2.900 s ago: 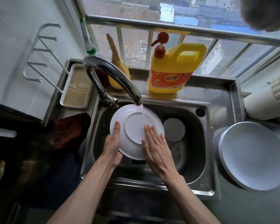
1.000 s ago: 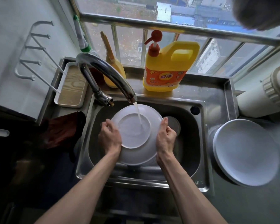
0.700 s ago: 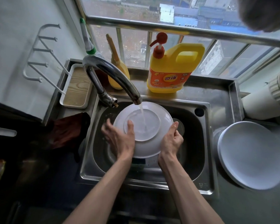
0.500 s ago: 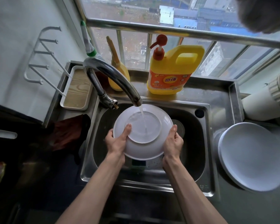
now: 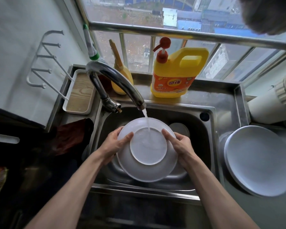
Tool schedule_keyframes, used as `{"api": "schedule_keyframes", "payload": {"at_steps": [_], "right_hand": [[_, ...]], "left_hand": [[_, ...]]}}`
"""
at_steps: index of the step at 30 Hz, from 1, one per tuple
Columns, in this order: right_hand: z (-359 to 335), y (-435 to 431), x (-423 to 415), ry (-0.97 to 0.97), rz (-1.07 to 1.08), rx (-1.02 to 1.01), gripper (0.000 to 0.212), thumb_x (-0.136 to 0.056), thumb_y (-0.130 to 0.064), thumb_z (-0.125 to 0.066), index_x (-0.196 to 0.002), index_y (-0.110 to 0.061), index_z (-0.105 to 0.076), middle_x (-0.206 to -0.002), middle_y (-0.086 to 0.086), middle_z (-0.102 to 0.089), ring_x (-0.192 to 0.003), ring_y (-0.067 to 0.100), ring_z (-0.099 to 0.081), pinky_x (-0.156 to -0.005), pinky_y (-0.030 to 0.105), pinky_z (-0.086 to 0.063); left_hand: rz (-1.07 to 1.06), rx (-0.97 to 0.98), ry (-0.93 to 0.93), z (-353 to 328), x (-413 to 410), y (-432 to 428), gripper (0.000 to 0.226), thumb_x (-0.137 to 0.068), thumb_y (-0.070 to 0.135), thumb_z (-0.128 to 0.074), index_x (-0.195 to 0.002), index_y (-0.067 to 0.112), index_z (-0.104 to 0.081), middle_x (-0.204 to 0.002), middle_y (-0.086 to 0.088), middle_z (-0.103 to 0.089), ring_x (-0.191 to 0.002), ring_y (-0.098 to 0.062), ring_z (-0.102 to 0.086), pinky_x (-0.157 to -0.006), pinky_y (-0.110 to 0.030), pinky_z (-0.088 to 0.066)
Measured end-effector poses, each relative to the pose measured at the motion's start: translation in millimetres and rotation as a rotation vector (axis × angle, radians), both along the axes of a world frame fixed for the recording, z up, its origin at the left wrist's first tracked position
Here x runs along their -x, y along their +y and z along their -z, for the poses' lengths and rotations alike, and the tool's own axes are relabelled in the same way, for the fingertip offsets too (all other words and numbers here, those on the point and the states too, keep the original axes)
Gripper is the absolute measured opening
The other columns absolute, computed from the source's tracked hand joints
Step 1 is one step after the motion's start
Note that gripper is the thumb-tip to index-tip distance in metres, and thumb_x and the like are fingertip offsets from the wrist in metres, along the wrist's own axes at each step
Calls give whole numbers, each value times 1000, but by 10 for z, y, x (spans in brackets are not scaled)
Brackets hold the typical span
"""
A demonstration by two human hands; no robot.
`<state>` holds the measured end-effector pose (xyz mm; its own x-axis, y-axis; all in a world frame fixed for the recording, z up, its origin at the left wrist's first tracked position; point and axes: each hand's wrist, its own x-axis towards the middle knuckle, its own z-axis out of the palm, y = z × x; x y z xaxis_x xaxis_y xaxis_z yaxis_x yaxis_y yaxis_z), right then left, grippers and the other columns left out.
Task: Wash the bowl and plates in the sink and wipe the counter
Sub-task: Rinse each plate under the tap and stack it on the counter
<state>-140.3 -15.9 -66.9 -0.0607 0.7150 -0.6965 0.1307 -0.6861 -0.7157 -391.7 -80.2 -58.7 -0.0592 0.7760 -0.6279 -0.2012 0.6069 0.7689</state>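
Plate: the white plate (image 5: 147, 171) is held with its bottom side up over the basin of the sink (image 5: 203, 146), between the two hands. Its far edge is just below the mouth of the tap (image 5: 117, 80).
Water: a thin stream (image 5: 146, 119) falls from the tap onto the raised ring on the plate's bottom.
Left hand: the left hand (image 5: 114, 144) takes the plate at its left edge. The grip is clamped on the plate, with the thumb lying on the bottom side near the ring and the fingers curled behind the rim.
Right hand: the right hand (image 5: 180, 144) takes the right edge in the same way. Its grip is also clamped on the plate, thumb on top and fingers under the rim.
Sink floor: a round grey disc (image 5: 180, 129) lies in the basin, partly hidden behind the plate; I cannot tell what it is.
Other plates: a stack of white plates (image 5: 257, 161) stands on the steel surface (image 5: 221, 100) to the right of the sink, well apart from the hands.
Behind the sink: a yellow soap bottle (image 5: 173, 75) with a red pump stands at the window, and a yellow brush (image 5: 120, 76) leans beside it.
Left of the sink: a small white tray (image 5: 79, 93) with a wooden bottom is there, and a dark red cloth (image 5: 69, 138) lies in front of it.
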Motion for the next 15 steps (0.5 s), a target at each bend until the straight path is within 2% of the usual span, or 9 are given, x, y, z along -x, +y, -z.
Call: {"api": "schedule_keyframes", "payload": {"at_steps": [3,6,8,11,15], "right_hand": [[-71,-63,37,18,94,-87,45,-82,-51,-83,-94,-8,-78,-86,12,-79,-71,26,-75,-63,35,-61],[-77,-146,117,-32,205,-146,55,-80,-58,-81,-85,-4,-75,-80,14,-77,-69,28,-73,-66,40,-62],[-71,-197,161,-60,283,-150,62,-78,-63,-80,-81,-1,-73,-77,14,-76,-68,28,-73,-64,41,-62],[-80,-260,205,-95,354,-171,62,-77,-70,-78,-77,-8,-75,-75,12,-76,-74,35,-76,-65,51,-65],[-139,-276,224,-76,378,-232,52,-84,-62,-75,-80,-10,-76,-77,10,-78,-75,34,-77,-66,48,-65]], "left_hand": [[-40,-61,24,12,-35,6,46,-90,40,-71,-132,24,-64,-121,-10,-73,-109,-33,-72,-90,-48,-60],[-198,-63,224,60,-175,-4,39,-90,47,-70,-117,20,-72,-107,-5,-76,-103,-30,-72,-76,-32,-58],[-289,19,291,115,-292,-51,42,-93,53,-65,-113,16,-72,-104,-5,-75,-102,-29,-70,-73,-30,-52],[-339,159,253,166,-527,-141,61,-94,61,-59,-135,17,-54,-122,-6,-65,-107,-26,-63,-83,-37,-52],[-387,174,120,192,-745,-203,78,-88,55,-68,-152,31,-32,-133,-9,-55,-115,-29,-62,-94,-47,-56]]}}
